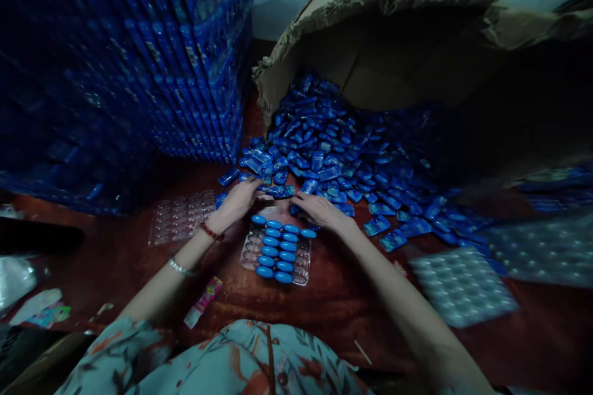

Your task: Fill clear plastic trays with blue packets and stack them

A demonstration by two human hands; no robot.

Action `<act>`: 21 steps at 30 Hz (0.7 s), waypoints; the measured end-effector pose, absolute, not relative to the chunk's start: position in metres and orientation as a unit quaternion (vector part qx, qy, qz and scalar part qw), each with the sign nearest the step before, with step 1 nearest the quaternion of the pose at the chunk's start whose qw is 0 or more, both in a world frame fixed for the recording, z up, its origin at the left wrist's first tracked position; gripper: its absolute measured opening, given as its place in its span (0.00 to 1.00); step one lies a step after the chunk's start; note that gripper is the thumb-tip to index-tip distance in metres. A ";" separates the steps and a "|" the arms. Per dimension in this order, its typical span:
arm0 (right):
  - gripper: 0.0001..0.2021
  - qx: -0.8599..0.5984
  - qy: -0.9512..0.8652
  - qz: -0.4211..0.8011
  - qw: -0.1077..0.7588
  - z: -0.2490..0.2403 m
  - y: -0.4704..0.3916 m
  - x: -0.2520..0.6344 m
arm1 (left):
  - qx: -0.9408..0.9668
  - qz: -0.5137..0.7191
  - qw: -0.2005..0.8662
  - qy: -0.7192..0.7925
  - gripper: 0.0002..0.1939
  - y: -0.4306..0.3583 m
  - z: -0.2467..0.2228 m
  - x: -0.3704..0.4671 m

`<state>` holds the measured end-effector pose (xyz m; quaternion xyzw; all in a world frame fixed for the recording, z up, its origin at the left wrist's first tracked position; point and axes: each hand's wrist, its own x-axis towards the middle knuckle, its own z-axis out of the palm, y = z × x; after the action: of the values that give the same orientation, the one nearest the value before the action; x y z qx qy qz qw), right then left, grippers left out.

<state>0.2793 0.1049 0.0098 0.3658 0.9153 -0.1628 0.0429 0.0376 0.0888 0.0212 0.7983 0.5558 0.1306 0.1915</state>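
Observation:
At the front edge of the heap, a small shiny blue packet [278, 191] lies between my hands. My left hand [241, 199] has its fingers closed at the packet's left end, and my right hand [319, 208] pinches at its right end. Just below them sits a clear plastic blister tray [302, 262] with rows of cavities. Several glossy blue oval capsule-shaped pieces [287, 246] rest on its middle columns; one at the upper right sticks out sideways. The undersides of my fingers are hidden.
Loose blue packets [333, 136] spill from a torn cardboard box [370, 55]. Tall stacks of blue packs [185, 62] stand at the left. Another clear tray [178, 219] lies left, a tray stack [463, 287] right. A pink wrapper [204, 302] lies on the reddish table [338, 302].

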 end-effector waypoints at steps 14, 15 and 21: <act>0.10 0.547 0.743 -0.200 -0.330 -0.012 0.026 0.330 | 0.609 0.384 0.241 0.650 0.10 -0.034 -0.002 -0.004; 0.11 0.529 0.772 -0.205 -0.287 -0.009 0.035 0.322 | 0.608 0.391 0.228 0.652 0.10 -0.032 0.001 -0.002; 0.17 0.479 0.872 -0.100 0.025 -0.004 0.081 0.288 | 0.684 0.358 0.239 0.589 0.09 -0.029 0.012 0.008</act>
<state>0.2877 0.0806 -0.0040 0.4793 0.8716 -0.1004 0.0248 0.0076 -0.0294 0.0118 0.6839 0.5890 0.3581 0.2390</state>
